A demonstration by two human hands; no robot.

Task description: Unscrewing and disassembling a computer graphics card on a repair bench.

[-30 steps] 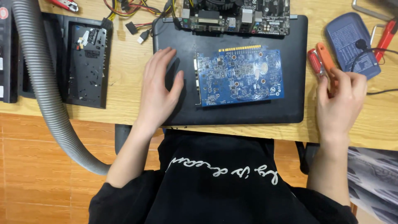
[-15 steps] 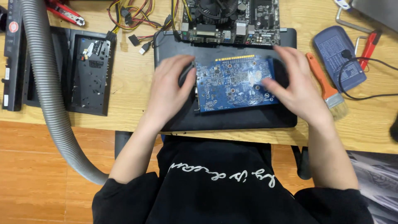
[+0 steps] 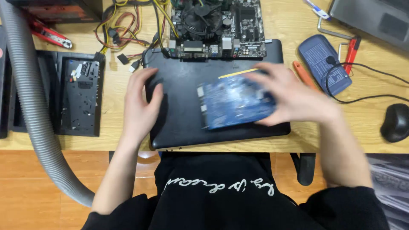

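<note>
Evidently the right hand (image 3: 294,100) had its fingers curled around the right end of the blue card (image 3: 234,102), lifting it slightly tilted over the black laptop (image 3: 183,123), near that lid's right edge; the blur hid whether it cleared the lid. Meanwhile the left hand (image 3: 140,106) lay flat, fingers spread and holding nothing, on the lid's left edge, seemingly to steady it. Behind, a motherboard (image 3: 217,25) overlapped the lid's far edge.

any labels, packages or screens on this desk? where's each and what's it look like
No packages or lit screens.
Red round sticker: far left edge, on a black case.
Pale stickers: on the black panel, left of the left hand.
Blue-grey device: upper right, rounded, faint print panel.
</note>
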